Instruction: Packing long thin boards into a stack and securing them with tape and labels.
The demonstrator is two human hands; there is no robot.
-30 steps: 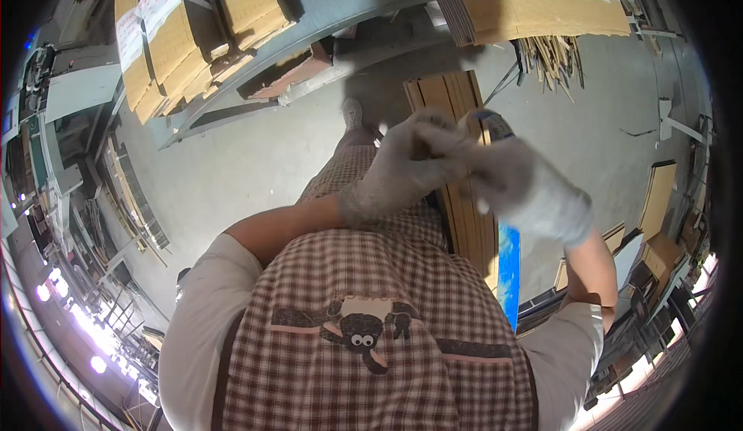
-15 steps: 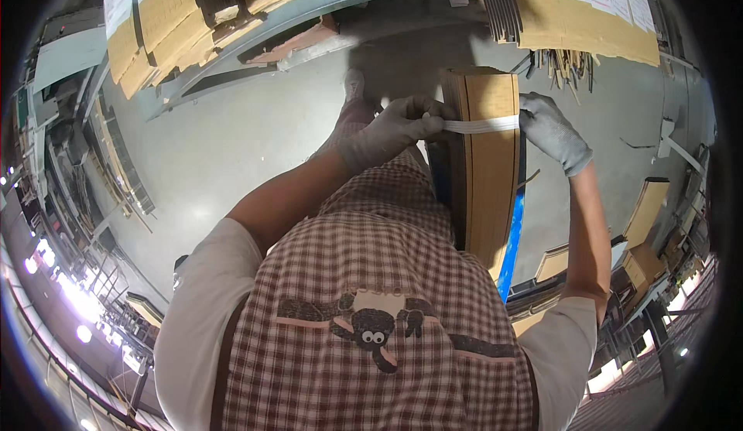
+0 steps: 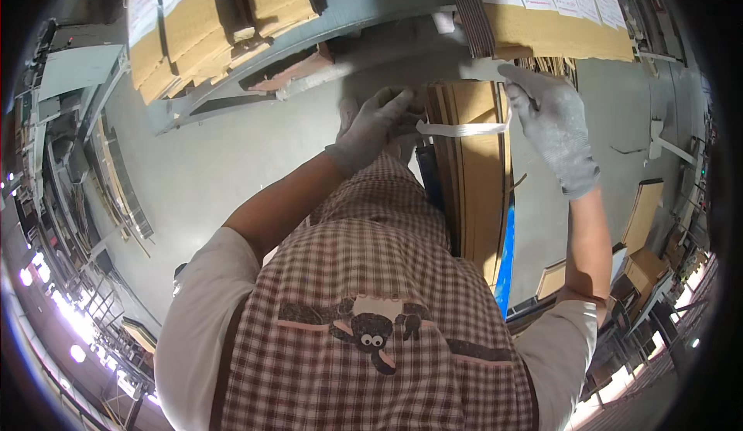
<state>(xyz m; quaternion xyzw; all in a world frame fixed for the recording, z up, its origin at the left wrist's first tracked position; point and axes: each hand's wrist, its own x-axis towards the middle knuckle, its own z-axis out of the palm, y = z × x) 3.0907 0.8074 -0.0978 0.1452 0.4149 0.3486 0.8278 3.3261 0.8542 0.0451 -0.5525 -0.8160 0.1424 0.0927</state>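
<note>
A white strap (image 3: 464,130) crosses the top of a tall, narrow stack of brown cardboard (image 3: 478,176) in front of me. It sits slack, bowing out a little past the stack's left side. My left hand (image 3: 375,128), in a grey glove, is closed just left of the stack, its fingers curled beside the strap's left bend; their tips are partly hidden. On the other side, my gloved right hand (image 3: 551,125) is open, index finger stretched toward the stack's far right corner and thumb apart from it. The strap's right end curves up close to those fingers.
Blue material (image 3: 507,265) shows under the stack's right side. Ahead, cardboard stacks (image 3: 561,35) with paper sheets stand at the right, and more cardboard (image 3: 186,36) at the left. A cardboard panel (image 3: 644,213) leans at the right. Metal racks line the left.
My left hand has shifted left, away from the stack. The right hand has lifted and its fingers have spread. The strap has gone from taut to slack, and the view has tilted slightly.
</note>
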